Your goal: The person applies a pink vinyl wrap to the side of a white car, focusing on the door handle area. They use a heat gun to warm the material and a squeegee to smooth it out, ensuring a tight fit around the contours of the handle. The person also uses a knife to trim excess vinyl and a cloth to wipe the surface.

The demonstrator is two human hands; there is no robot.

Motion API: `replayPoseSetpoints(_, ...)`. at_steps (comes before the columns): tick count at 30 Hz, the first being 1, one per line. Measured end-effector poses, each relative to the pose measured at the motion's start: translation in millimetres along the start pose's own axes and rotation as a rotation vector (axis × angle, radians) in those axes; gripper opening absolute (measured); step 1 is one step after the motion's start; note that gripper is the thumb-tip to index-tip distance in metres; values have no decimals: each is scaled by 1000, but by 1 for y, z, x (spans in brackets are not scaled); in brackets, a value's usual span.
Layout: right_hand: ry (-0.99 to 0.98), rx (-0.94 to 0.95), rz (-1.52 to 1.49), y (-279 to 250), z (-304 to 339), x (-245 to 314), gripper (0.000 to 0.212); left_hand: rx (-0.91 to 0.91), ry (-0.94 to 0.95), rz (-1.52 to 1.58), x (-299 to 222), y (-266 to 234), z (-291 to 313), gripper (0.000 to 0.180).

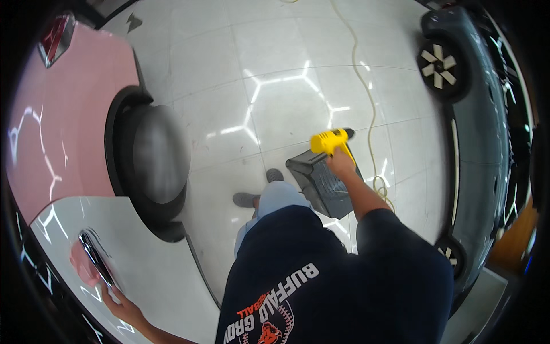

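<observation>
My right hand (342,163) is closed round the grip of a yellow heat gun (329,141), held out over a dark grey, box-like thing on the floor. The gun's dark end points to the right. At the lower left, my left hand (123,309) has its fingers at the near end of a shiny door handle (96,257) and appears to pinch it. The handle sits on a white car door (154,252). Pink film or paint (84,264) shows in the recess beside the handle. My left fingertips are partly hidden against the handle.
The car's pink rear panel (77,126) and its wheel (162,155) are on my left. A grey-blue car (481,126) stands on the right. A pale yellow cord (366,86) runs across the tiled floor. The dark grey box-like thing (327,189) lies by my feet.
</observation>
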State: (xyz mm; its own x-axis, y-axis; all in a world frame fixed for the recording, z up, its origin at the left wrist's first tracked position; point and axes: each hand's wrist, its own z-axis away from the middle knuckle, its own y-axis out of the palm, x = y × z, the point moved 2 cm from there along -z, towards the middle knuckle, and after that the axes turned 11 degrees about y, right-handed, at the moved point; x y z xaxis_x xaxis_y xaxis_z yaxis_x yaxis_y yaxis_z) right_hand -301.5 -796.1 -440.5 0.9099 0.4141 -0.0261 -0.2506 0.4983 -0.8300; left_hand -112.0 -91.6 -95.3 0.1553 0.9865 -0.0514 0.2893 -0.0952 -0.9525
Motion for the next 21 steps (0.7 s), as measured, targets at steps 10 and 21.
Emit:
replayPoseSetpoints(10,45,-44,202,267,-43,-139,56,354,-172,-115,42,39,-86,47)
replayPoseSetpoints(21,80,79,294,302,-80,-174,41,387,-210,0,52,46,-101,38)
